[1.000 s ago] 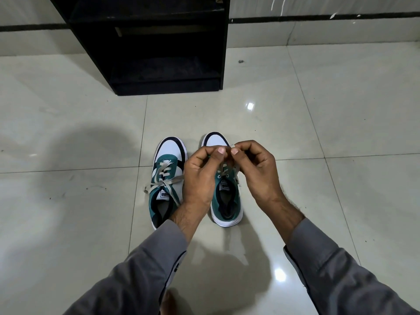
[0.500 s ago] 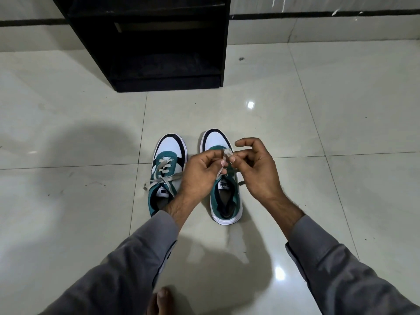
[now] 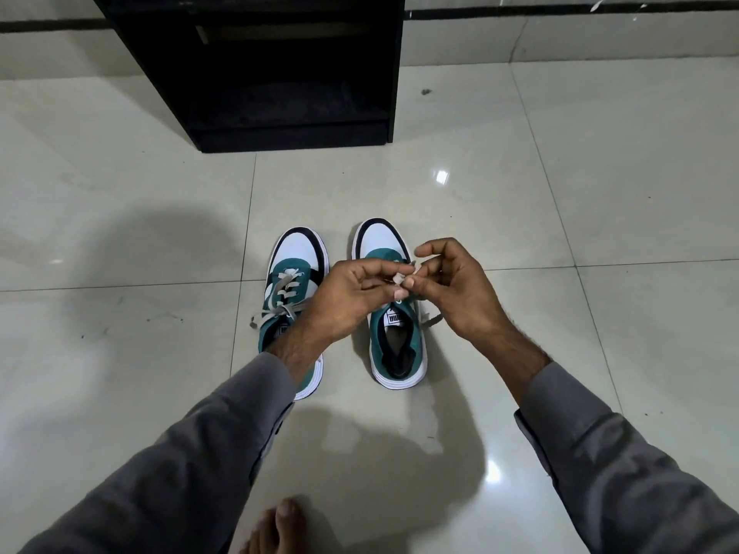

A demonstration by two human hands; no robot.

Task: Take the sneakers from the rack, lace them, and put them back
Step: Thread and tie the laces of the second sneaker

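From the head camera, your left hand (image 3: 344, 297) and right hand (image 3: 452, 289) both pinch the lace (image 3: 401, 277) above the right sneaker (image 3: 394, 333), which stands on the floor (image 3: 560, 217) beside the laced left sneaker (image 3: 294, 281), before the rack (image 3: 280, 74). If either pinch slackens, the lace may slip and the knot will likely come loose.

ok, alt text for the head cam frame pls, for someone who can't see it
Both hands, left hand and right hand, pinch a pale lace above the right sneaker of a teal-and-white pair standing on a glossy tiled floor. The left sneaker beside it is already laced. A black rack stands beyond the toes.
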